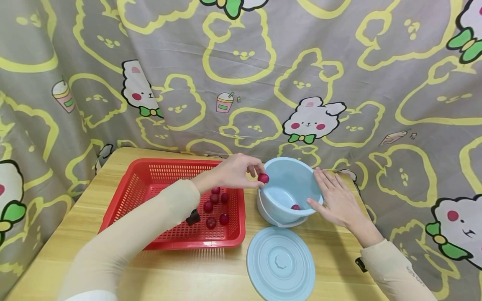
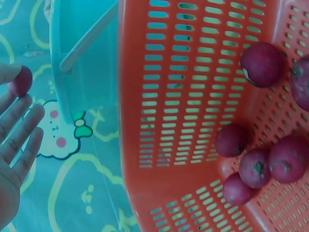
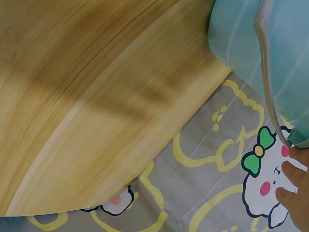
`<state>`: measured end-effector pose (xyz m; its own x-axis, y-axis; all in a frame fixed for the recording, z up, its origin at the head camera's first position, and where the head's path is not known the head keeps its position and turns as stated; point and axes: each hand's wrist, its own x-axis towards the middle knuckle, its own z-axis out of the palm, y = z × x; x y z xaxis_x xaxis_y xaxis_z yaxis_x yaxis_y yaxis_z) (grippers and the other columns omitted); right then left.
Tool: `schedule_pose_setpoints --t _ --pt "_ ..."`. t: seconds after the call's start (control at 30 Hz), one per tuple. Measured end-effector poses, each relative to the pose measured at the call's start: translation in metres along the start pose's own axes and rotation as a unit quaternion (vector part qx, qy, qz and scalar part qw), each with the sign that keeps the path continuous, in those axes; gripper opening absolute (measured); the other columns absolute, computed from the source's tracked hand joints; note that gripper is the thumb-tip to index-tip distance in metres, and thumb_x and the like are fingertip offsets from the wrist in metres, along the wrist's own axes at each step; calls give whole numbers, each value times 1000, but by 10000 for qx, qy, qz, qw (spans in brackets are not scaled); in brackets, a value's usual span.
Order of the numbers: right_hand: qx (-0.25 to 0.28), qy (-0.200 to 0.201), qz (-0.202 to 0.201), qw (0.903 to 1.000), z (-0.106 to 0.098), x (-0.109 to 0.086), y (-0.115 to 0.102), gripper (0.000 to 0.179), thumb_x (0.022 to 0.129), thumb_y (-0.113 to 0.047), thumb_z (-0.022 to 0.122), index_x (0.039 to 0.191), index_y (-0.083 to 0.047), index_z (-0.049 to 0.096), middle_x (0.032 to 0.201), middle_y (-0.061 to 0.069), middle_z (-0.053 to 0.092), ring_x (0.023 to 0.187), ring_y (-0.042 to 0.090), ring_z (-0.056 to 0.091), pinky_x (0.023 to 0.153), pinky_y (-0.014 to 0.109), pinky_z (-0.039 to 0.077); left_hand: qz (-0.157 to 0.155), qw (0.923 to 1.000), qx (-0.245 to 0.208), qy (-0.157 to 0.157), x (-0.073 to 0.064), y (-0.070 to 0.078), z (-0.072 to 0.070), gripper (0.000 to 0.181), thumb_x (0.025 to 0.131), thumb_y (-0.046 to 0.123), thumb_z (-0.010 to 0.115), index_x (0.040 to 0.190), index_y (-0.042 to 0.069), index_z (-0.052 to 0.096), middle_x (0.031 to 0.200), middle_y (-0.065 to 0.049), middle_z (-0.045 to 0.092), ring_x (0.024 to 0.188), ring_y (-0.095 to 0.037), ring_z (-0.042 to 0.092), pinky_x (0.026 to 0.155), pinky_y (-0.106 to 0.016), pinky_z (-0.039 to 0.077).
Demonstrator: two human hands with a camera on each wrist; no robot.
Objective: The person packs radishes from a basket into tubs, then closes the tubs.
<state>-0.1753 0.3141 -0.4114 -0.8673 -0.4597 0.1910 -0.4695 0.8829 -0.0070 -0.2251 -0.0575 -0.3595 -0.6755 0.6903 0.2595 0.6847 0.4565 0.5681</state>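
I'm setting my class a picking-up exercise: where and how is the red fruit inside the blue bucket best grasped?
Probably pinch the red fruit by opposite sides, coming down from above through the open top of the blue bucket. The fruit's visible part is rounded, and it sits low inside, where the surrounding walls would likely block a sideways approach.

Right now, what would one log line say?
left hand: pinches fruit near bucket; right hand: touches bucket; lid: off, on table
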Motion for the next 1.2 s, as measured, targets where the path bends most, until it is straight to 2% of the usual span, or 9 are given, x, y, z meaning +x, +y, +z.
schedule_pose_setpoints --t 0.3,0.5,0.87,1.0,1.2 --pt "-9 -28 12 10000 0 0 0 90 102 -57 55 165 0 26 172 22 31 160 43 30 131 60 21 54 10000 83 14 15 4 6 24 88 31 84 107 19 75 99 5 80 89 -9 74 82 -24 57" --pt "-27 29 -26 10000 1 0 0 91 101 -57 57 164 1 28 171 22 33 159 43 32 132 58 20 6 9999 21 -120 27 7 12 23 89 32 83 108 20 75 101 6 80 91 -9 74 77 -21 56" --pt "-82 94 -45 9999 1 1 0 90 101 -57 57 164 1 30 170 22 36 157 44 35 126 63 28 44 9995 170 -275 47 7 29 24 91 34 82 110 21 75 103 7 79 92 -7 72 80 -19 55" --pt "-110 112 -39 9999 1 1 0 90 101 -57 57 164 1 30 170 22 36 157 44 36 126 63 28 74 9993 256 -267 51 6 33 23 91 35 82 109 22 75 102 8 79 91 -6 72 79 -19 55" --pt "-129 102 -35 9999 2 0 1 91 100 -57 58 163 2 30 169 22 37 157 44 36 126 63 28 57 9986 322 -414 53 6 39 23 92 35 81 109 22 74 103 7 79 93 -8 72 79 -19 55"
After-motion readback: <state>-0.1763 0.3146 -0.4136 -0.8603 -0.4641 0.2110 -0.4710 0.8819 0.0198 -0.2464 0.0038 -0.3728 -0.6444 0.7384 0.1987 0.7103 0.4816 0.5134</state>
